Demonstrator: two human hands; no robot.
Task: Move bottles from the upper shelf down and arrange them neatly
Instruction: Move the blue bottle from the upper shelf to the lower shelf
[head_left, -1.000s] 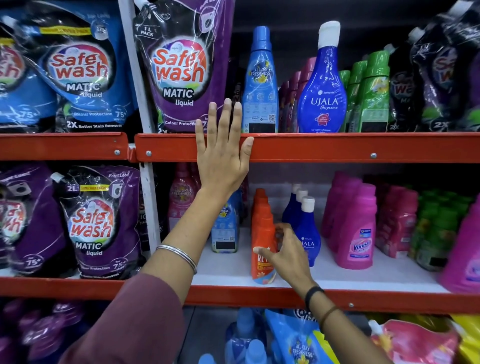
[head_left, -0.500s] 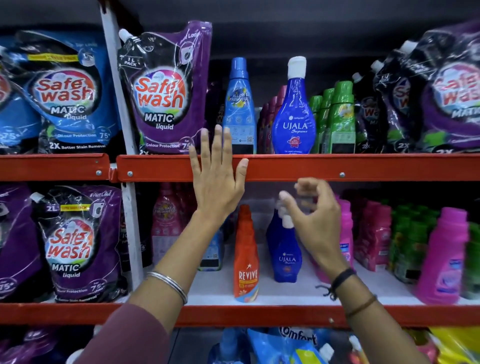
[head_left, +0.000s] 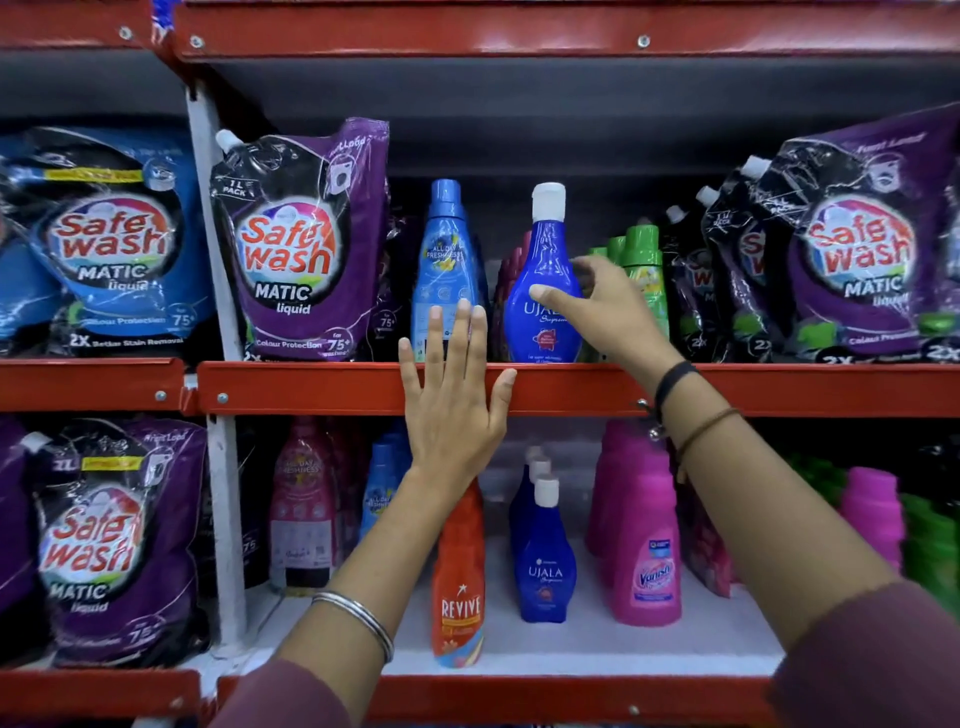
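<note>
A dark blue Ujala bottle (head_left: 545, 244) with a white cap stands on the upper shelf (head_left: 311, 387). My right hand (head_left: 608, 317) wraps its body, thumb across the label and fingers round its right side. A light blue bottle (head_left: 444, 254) stands to its left, and green bottles (head_left: 644, 260) to its right. My left hand (head_left: 452, 410) lies flat against the orange shelf rail, fingers spread and holding nothing. On the lower shelf (head_left: 597, 649) stand an orange Revive bottle (head_left: 460, 587), a row of Ujala bottles (head_left: 545, 566) and pink Vanish bottles (head_left: 644, 561).
Purple Safewash pouches (head_left: 301, 249) fill the upper shelf's left side, and more pouches (head_left: 857, 260) its right. A white upright post (head_left: 223, 519) divides the bays. Another orange rail (head_left: 519, 31) runs overhead. Green and pink bottles (head_left: 872, 514) stand at the lower right.
My right hand has risen from the lower shelf to the upper one and closed round the Ujala bottle. The view has tilted upward. My left hand stays on the rail.
</note>
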